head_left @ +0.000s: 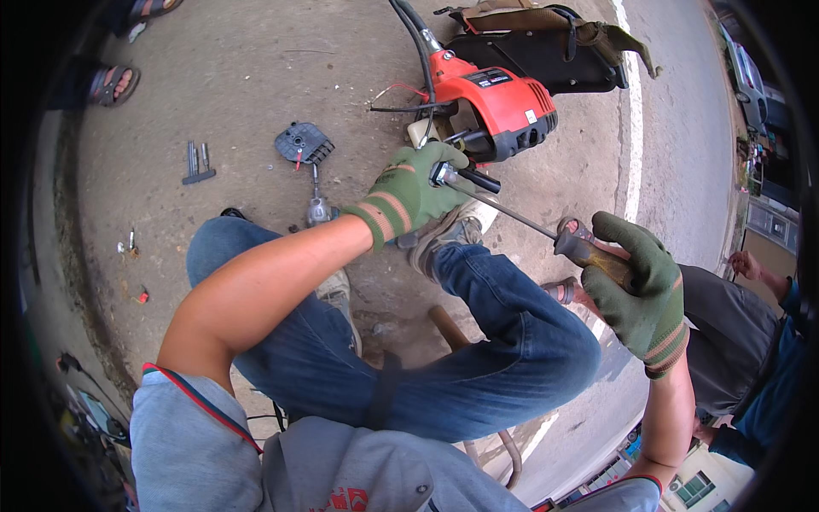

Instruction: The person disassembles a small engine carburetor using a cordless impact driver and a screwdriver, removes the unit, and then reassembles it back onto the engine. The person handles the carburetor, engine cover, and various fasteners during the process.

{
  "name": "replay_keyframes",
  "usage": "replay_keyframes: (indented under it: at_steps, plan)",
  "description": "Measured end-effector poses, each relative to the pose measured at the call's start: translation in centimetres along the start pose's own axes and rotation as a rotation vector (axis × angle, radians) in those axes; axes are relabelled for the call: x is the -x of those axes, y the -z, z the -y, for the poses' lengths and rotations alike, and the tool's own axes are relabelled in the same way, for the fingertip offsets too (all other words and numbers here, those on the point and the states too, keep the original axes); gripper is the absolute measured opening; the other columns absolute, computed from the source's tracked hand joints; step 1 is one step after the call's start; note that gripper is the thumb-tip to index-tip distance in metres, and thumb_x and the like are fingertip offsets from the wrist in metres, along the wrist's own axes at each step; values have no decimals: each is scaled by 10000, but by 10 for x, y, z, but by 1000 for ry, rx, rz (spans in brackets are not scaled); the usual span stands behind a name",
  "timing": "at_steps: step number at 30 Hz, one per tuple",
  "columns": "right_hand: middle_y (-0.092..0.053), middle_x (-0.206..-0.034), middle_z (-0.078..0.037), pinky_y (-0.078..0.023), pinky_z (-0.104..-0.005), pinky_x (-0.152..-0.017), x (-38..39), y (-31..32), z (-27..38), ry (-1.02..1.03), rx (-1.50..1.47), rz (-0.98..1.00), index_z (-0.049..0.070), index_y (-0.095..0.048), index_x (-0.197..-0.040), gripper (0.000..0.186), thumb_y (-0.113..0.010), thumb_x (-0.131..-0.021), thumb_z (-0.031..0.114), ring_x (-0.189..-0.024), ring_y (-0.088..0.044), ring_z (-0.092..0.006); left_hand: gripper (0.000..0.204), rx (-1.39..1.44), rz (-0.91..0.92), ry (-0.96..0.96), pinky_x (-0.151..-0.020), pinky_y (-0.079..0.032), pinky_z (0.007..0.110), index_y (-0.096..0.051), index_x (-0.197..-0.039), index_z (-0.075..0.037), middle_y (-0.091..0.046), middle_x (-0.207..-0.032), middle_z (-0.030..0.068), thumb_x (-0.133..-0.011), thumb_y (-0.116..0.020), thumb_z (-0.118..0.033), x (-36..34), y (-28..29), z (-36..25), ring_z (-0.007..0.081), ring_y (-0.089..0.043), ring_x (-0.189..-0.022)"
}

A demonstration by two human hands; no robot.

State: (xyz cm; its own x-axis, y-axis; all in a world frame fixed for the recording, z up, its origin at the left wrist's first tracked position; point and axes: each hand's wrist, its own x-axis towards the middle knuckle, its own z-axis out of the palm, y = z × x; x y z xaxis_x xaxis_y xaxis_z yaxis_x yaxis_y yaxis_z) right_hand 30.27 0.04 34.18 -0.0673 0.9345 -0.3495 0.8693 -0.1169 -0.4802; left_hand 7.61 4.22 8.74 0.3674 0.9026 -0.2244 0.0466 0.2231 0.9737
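1. left hand [418, 192], in a green glove, wrapped snugly round a small metal-and-black part [445, 175], right in front of the red engine unit [503, 107]; whether part and engine are joined, can't tell from here!
2. right hand [636, 286], gloved to match, fingers curled about the handle of a screwdriver [512, 207], shaft slanting up and left to that small part; whether the tip is seated, the glove and angle won't say.
3. down to the surface: grey-brown concrete [256, 81], rough and stained, the engine on it beyond the knees, a black backpack frame [546, 60] just behind.
4. over on the left side of the ground, a dark plastic cover [304, 141], a silvery metal piece [317, 210] nearer the knee, and a t-shaped tool [198, 177] well apart.
5. white line [633, 136] running down the right, paved road [682, 111] past it, a parked car [744, 81] at the far rim.
6. and company outdoors: a sandalled foot [118, 85] upper left, a bystander in dark trousers [721, 328] close by on the right.
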Motion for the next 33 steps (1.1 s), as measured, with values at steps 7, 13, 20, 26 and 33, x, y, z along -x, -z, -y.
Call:
replay_keyframes:
  at_steps: [7, 13, 20, 26, 33]
  plan:
    - [-680, -1304, -212, -529, -409, -1022, 4, 9, -8, 456, -10, -114, -1, -699, -1257, 556, -608, -724, -130, -1173, -691, -326, 458, -38, -42, -10, -844, -590, 324, -668, -1254, -17, -746, -1102, 103, -817, -805, -45, 1, -2, 1, 162, -709, -972]
    - [-679, -1321, -220, -542, -404, -1009, 11, 2, -34, 443, -178, -105, -15, -702, -1228, 502, -626, -752, -154, -1195, -688, -324, 457, 97, 5, 68, -853, -586, 304, -651, -1267, -7, -739, -1089, 85, -827, -772, 20, -1, -4, 8, 137, -700, -994]
    - [-706, -1282, -230, -553, -399, -998, 11, 10, -22, 445, -158, -51, -21, -723, -1183, 459, -654, -749, -153, -1185, -703, -341, 439, 41, 1, 41, -893, -582, 330, -649, -1271, -11, -734, -1134, 100, -846, -759, -16, 0, -4, 5, 164, -702, -1006]
    - [-704, -1298, -218, -537, -396, -1017, 5, 0, -12, 344, -105, -91, -16, -723, -1232, 475, -678, -766, -93, -1187, -699, -326, 447, 34, -8, 37, -918, -576, 344, -659, -1274, -27, -715, -1215, 113, -848, -787, -65, 0, -5, -5, 197, -686, -1070]
    - [-699, -1301, -211, -508, -424, -1059, 16, 1, -29, 311, -140, -210, -29, -710, -1251, 470, -678, -785, -81, -1199, -676, -311, 478, -93, -60, -36, -875, -589, 344, -662, -1274, -37, -705, -1219, 113, -828, -828, -85, 0, -6, 6, 194, -683, -1054]
